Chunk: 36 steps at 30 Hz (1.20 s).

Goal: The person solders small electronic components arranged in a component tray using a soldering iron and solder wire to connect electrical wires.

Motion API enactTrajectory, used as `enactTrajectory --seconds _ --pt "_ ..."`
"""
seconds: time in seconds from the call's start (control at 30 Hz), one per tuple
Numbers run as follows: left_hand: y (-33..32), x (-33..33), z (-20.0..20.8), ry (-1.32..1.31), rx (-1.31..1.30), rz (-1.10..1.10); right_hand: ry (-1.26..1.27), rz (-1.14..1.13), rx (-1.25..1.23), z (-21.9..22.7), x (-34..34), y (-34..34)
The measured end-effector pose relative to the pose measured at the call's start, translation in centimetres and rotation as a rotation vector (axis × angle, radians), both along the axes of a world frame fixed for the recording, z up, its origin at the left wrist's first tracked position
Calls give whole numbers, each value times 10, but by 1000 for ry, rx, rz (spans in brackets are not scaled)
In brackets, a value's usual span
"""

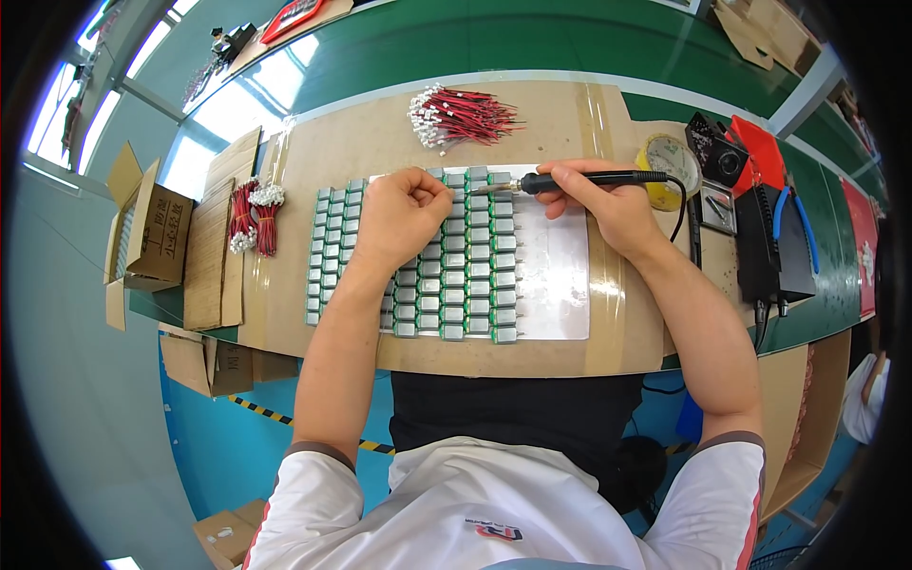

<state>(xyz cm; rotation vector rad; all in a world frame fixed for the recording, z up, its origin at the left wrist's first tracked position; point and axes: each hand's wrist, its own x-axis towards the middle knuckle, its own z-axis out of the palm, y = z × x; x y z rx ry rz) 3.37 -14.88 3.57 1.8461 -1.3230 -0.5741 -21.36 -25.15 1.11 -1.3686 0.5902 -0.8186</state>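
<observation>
In my right hand point(608, 211) is a soldering iron point(622, 178) with a black handle, held like a pen, its metal tip pointing left at the top of the rightmost columns. My left hand point(404, 214) is pinched closed just left of the tip, above the rows; whatever its fingers hold is too small or hidden to make out. Beneath both stand several columns of small grey motors point(453, 294) with green edges, some covered by my left hand and forearm. They sit on a white board point(560, 294), whose right part shows bare.
Red and black wires with white connectors point(465, 116) lie beyond the board; tied wire bundles point(255, 217) lie left. A tape roll point(670, 169), black box-shaped unit point(760, 247), blue-handled tool point(807, 228) and red bin point(760, 150) stand right. An open carton point(157, 233) is far left.
</observation>
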Motion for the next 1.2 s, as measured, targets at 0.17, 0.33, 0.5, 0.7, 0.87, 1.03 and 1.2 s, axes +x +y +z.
enactTrajectory --seconds 0.17,0.33,0.5,0.7,0.87,1.03,1.2 --pt "0 2 -3 1 -1 -15 -4 2 3 -1 0 0" --pt "0 2 -3 -5 -6 -25 1 -2 10 0 0 0" --pt "0 3 -5 -53 -10 -38 0 0 -11 -1 0 0" --pt "0 3 -7 71 -44 -5 -33 -15 -12 -2 -1 0" --pt "0 4 -8 98 -56 15 -44 -21 -8 -1 0 0" --pt "1 2 -5 28 -46 -11 -35 -16 -4 -1 -1 1" --pt "2 6 -7 39 -73 -86 -23 -7 -19 -2 -1 0"
